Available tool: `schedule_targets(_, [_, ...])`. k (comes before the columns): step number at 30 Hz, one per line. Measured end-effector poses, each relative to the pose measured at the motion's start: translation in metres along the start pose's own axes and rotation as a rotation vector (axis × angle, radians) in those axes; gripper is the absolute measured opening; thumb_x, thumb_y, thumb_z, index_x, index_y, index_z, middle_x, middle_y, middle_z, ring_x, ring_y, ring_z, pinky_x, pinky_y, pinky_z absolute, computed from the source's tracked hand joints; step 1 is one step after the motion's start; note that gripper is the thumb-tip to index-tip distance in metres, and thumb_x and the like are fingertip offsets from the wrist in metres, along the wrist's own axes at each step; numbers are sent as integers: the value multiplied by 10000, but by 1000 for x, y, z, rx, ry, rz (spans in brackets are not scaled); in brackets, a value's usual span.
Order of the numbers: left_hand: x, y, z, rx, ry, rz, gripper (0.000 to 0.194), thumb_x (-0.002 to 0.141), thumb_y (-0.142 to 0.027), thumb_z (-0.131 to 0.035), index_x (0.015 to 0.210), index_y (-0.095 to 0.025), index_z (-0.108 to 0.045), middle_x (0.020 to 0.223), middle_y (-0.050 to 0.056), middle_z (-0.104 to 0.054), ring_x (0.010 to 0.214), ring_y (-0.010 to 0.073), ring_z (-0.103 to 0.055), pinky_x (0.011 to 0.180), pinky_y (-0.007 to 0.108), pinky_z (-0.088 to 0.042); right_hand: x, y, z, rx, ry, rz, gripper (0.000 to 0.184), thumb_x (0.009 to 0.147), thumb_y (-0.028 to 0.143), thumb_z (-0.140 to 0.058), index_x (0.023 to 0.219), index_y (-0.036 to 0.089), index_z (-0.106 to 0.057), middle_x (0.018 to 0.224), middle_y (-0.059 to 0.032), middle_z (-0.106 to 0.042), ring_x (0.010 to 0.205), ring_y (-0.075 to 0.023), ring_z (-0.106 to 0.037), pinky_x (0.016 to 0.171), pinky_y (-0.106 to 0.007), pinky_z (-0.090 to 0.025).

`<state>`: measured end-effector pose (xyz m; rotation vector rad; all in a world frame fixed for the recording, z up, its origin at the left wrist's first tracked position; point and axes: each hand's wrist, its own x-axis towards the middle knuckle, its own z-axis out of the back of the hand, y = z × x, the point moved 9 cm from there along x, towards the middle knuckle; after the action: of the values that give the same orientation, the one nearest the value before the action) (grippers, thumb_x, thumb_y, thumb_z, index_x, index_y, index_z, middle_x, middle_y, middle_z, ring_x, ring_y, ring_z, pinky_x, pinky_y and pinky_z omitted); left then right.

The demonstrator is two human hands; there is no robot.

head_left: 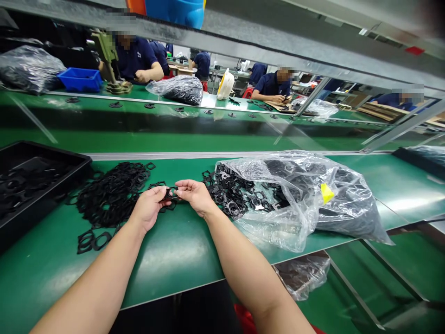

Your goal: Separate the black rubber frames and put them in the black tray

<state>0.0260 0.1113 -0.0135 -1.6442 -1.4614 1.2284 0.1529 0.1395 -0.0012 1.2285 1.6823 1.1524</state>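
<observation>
Bare forearms point(243, 260) are nearest, and I see left hand point(149, 207) and right hand point(195, 195) both grasping one black part point(169, 194) above the green table point(177, 262).

Between our forearms point(239, 260), the table point(174, 255) offers us a bare patch running back from its near edge. Farther in, a gap between the pile of black frames point(111, 195) and the clear bag point(340, 204) leads to the far edge, but our left hand point(149, 206) and right hand point(198, 197) block its middle. The black tray point(38, 215) walls off our left; the bag's bulk bars our right, reaching the near edge.
</observation>
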Motion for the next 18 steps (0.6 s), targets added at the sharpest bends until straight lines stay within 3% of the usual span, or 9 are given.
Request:
schedule_targets(5, [1,1,4,-94,-59,-16,338,531,-320,-829,734,-120,-648,709,28,-656,669,116,-588,628,238,-476,0,2,0,8,-9,11,419,475,309,-844,823,147,-674,686,13,-648,596,-80,-577,599,-233,-479])
schedule_targets(10, [2,2,0,-187,-27,8,299,571,-225,-808,813,-131,-661,718,24,-670,700,119,-621,699,253,-499,0,-1,-3,25,19,-9,423,486,307,-842,833,145,-663,693,1,-656,626,-98,-601,629,-252,-486])
schedule_targets(18, [0,7,3,-118,-58,74,215,679,-249,-746,823,-118,-654,747,56,-690,660,133,-644,637,257,-522,0,2,0,15,-15,19,413,492,304,-835,832,147,-660,701,7,-657,635,-92,-607,622,-232,-474])
